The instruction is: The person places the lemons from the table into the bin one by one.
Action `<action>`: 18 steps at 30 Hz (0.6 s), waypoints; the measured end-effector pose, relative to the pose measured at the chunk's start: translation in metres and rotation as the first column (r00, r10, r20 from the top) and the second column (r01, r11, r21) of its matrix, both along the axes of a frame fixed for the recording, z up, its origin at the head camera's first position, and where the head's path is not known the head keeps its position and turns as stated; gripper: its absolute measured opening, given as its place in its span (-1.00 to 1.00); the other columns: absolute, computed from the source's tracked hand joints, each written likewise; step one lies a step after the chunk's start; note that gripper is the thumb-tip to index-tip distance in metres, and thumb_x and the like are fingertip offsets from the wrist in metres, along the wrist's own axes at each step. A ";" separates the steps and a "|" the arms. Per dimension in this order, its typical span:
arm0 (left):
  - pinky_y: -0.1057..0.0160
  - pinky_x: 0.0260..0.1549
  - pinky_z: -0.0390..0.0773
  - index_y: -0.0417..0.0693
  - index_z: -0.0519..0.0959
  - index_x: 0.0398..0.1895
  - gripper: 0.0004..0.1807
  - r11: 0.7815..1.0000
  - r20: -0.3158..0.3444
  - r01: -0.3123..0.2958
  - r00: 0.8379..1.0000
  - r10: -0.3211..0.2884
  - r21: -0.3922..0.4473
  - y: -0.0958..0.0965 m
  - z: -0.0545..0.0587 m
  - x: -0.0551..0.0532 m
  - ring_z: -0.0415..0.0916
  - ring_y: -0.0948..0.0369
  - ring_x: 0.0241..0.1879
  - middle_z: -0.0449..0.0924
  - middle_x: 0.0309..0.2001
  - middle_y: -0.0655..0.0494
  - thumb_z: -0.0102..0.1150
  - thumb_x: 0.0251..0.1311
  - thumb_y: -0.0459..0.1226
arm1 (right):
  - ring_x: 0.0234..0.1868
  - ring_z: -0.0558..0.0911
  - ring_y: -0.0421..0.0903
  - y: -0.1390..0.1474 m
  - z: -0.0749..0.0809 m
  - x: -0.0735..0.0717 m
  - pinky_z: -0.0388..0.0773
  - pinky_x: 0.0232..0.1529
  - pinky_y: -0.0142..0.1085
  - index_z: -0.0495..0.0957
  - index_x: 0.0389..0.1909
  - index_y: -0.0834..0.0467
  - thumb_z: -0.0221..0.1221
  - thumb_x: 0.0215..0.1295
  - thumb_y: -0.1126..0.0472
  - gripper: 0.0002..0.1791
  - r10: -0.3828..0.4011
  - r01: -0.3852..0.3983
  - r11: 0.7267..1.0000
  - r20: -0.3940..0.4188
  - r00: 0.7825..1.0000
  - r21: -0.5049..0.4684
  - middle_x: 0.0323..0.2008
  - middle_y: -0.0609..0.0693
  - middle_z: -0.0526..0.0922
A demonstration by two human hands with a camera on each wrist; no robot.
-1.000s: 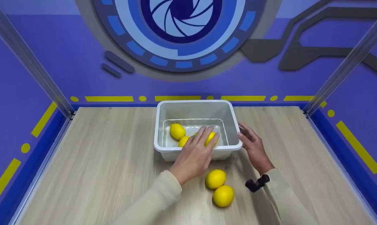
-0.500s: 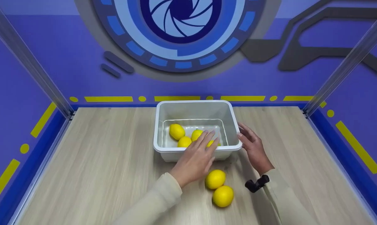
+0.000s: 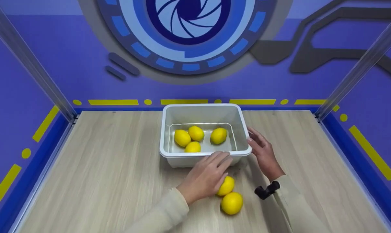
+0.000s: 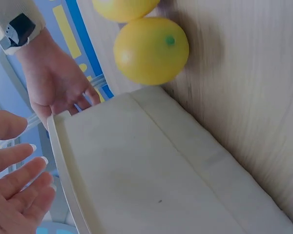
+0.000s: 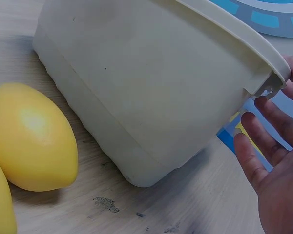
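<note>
Several yellow lemons (image 3: 218, 136) lie on the floor of a pale grey plastic bin (image 3: 203, 154). Two more lemons, a nearer one (image 3: 232, 203) and a farther one (image 3: 227, 185), sit on the table in front of it. My left hand (image 3: 204, 177) hovers just before the bin's front rim, fingers spread and nothing held; it partly covers the farther lemon. In the left wrist view the left hand's fingers (image 4: 27, 183) show beside the rim. My right hand (image 3: 263, 152) touches the bin's right front corner with loosely extended fingers, the thumb at the rim in the right wrist view.
The bin stands near the back edge of the wood-grain table (image 3: 117, 168). Blue printed panels (image 3: 195, 90) enclose the back and both sides, with metal posts at the corners. A black device (image 3: 267, 190) sits on the right wrist.
My left hand has let go of a lemon inside the bin and drawn back over the front rim. Lemons in the bin have shifted and spread apart. The right hand stays at the corner.
</note>
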State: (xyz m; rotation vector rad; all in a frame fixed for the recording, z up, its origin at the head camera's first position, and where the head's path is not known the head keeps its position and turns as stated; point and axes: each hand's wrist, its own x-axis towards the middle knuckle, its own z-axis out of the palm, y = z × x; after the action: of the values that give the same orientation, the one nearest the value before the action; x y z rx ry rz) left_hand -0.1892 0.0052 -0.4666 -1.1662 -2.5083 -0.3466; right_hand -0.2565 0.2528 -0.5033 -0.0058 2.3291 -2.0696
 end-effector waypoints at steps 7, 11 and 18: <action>0.26 0.26 0.43 0.00 0.47 0.23 -0.56 0.998 -0.040 0.058 0.998 -0.058 0.002 0.004 -0.005 0.007 0.36 0.21 0.29 0.44 0.27 0.12 0.11 0.29 -0.13 | 0.38 0.35 -0.05 -0.001 0.000 0.001 0.53 0.10 -0.47 0.19 0.44 -0.11 0.05 0.40 -0.09 -0.38 0.004 -0.004 1.000 -0.022 1.000 -0.004 0.41 -0.02 0.30; 0.27 0.24 0.44 0.01 0.48 0.23 -0.55 0.997 -0.028 0.068 0.997 -0.068 -0.025 0.005 -0.009 0.010 0.37 0.21 0.28 0.45 0.27 0.13 0.11 0.30 -0.11 | 0.37 0.36 -0.05 -0.001 0.000 0.001 0.52 0.09 -0.48 0.19 0.44 -0.10 0.04 0.41 -0.07 -0.39 0.004 -0.004 1.000 -0.031 1.000 0.003 0.40 -0.01 0.31; 0.27 0.22 0.47 0.03 0.46 0.24 -0.55 0.996 -0.018 0.079 0.997 -0.080 -0.047 0.005 -0.014 0.013 0.38 0.21 0.27 0.45 0.27 0.13 0.10 0.30 -0.11 | 0.37 0.35 -0.07 -0.001 -0.001 0.000 0.51 0.09 -0.50 0.20 0.44 -0.12 0.05 0.40 -0.11 -0.38 0.001 0.000 1.000 -0.016 1.000 0.015 0.40 -0.02 0.31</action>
State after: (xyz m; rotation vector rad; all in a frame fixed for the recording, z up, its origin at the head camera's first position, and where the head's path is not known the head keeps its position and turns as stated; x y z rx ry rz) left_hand -0.1759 0.0106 -0.4808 -1.2836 -2.4698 -0.2967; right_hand -0.2566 0.2522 -0.5042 -0.0223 2.3534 -2.0589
